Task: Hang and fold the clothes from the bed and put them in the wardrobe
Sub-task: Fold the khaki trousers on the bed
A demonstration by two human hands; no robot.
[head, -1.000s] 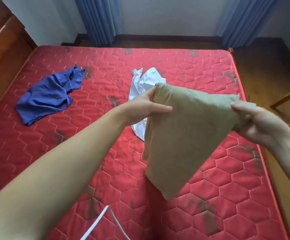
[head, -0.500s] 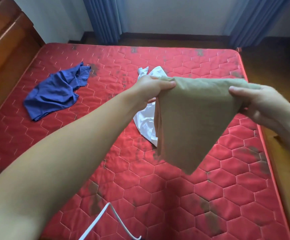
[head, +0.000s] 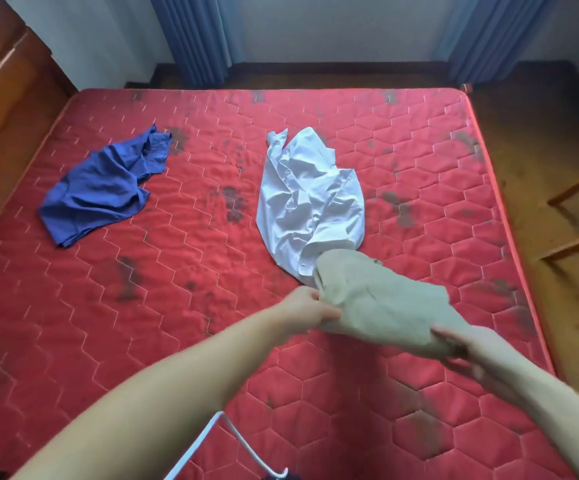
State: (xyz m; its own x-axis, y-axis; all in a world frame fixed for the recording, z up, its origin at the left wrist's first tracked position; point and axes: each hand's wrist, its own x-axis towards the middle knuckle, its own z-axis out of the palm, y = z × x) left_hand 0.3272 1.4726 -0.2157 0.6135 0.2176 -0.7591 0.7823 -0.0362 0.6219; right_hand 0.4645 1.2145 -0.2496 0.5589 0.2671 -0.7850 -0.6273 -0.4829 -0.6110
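At the left of the frame the blue garment (head: 102,188) lies crumpled on the bed (head: 194,271), the white shirt (head: 310,199) at centre. My left hand (head: 307,311) and right hand (head: 473,351) each pinch the tan cloth (head: 381,303), right of centre; soft, light, best held by its edges.

Khaki garment (head: 381,303): folded into a compact bundle, low over the bed (head: 194,306) at about 5 o'clock from the mattress centre, its far edge overlapping the hem of the white shirt. White shirt (head: 308,199): crumpled, lying lengthwise near centre. Blue garment (head: 104,188): bunched, lying flat toward 9 o'clock, well apart from the others. White hanger (head: 232,445): partly visible at the 6 o'clock edge.
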